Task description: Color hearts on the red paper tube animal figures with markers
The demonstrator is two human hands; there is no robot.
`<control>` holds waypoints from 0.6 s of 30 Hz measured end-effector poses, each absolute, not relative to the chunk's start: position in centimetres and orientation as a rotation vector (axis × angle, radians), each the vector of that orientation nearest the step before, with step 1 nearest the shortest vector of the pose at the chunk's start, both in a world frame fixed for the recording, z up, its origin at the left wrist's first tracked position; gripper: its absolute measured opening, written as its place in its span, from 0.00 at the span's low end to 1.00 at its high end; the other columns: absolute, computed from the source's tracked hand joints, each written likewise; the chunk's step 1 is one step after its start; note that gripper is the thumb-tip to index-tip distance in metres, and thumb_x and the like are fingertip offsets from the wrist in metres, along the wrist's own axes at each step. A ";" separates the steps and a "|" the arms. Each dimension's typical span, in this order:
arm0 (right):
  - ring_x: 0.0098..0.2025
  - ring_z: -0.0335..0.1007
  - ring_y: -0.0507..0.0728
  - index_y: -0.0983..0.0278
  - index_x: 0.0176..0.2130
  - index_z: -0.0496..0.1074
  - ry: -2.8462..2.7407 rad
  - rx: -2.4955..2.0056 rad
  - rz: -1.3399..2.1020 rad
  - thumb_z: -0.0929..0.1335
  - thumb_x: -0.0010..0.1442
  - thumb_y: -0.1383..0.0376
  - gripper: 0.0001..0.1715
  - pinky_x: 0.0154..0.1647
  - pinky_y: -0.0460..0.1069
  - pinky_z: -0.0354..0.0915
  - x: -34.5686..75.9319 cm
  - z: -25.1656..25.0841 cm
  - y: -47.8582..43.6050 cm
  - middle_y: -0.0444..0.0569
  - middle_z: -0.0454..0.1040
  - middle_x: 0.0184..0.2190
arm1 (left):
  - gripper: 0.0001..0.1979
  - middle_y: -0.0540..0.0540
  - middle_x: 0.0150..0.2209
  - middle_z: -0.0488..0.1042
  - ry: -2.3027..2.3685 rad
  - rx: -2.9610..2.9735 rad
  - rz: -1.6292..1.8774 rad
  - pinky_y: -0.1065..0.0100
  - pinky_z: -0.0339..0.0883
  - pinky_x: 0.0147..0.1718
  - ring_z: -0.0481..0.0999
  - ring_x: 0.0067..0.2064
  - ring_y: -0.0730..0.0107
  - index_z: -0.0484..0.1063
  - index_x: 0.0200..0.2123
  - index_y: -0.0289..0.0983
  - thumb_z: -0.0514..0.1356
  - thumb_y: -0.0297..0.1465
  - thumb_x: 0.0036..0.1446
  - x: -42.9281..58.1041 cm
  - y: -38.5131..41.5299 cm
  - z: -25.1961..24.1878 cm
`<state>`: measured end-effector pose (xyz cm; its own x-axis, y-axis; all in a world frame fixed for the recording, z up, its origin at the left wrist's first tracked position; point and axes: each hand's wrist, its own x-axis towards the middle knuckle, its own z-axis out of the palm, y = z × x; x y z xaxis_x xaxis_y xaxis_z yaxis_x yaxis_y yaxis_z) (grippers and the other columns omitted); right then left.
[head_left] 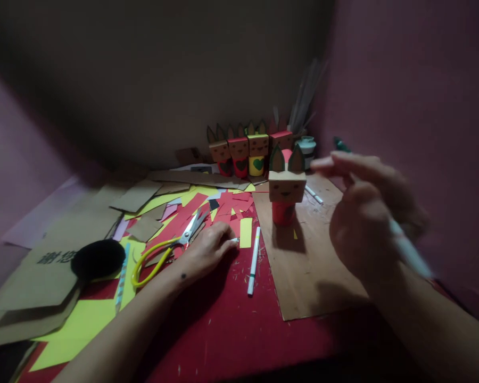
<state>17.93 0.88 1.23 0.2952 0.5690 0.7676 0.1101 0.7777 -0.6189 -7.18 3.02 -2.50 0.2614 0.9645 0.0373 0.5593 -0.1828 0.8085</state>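
My right hand [367, 213] is raised at the right, its fingers closed around a white marker [411, 250] with a dark green end; motion blurs it slightly. Beside it on a cardboard sheet [315, 282] stands a cardboard box-headed figure [286, 186] with two pointed ears, a drawn face and a red body. My left hand [207, 247] rests low over the red tabletop [219, 330], fingers curled in. A small white tip shows at its fingertips, too little to name. Close by lie yellow-handled scissors [155, 260], a yellow paper strip [246, 232] and another white marker [254, 260].
Several similar figures [239, 151] stand in a row at the back, next to a pale jar [306, 149]. Paper scraps [187, 210] and cardboard pieces [138, 196] cover the left side. A black round object [98, 259] and a patterned pencil [122, 276] lie there too.
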 end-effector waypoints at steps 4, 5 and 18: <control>0.33 0.75 0.59 0.49 0.45 0.85 -1.373 -0.705 0.934 0.68 0.69 0.57 0.13 0.36 0.56 0.73 16.7 1.4 -2.3 0.48 0.78 0.29 | 0.11 0.47 0.29 0.74 1.173 1.563 0.788 0.66 0.64 0.32 0.70 0.31 0.68 0.77 0.32 0.38 0.68 0.40 0.56 -8.2 1.4 -0.9; 0.30 0.74 0.58 0.51 0.46 0.84 -1.381 -0.724 1.016 0.69 0.68 0.59 0.13 0.31 0.53 0.72 16.3 1.1 -2.4 0.47 0.77 0.25 | 0.11 0.49 0.29 0.73 1.127 1.469 0.822 0.67 0.64 0.33 0.69 0.30 0.69 0.77 0.33 0.38 0.69 0.39 0.55 -8.4 1.1 -0.7; 0.24 0.65 0.50 0.62 0.31 0.74 -1.032 -0.822 1.627 0.77 0.56 0.59 0.13 0.24 0.43 0.58 13.9 -2.7 -1.4 0.41 0.72 0.21 | 0.05 0.50 0.28 0.75 1.002 1.180 0.868 0.71 0.66 0.29 0.72 0.29 0.73 0.78 0.36 0.39 0.69 0.33 0.58 -7.3 -0.9 -1.2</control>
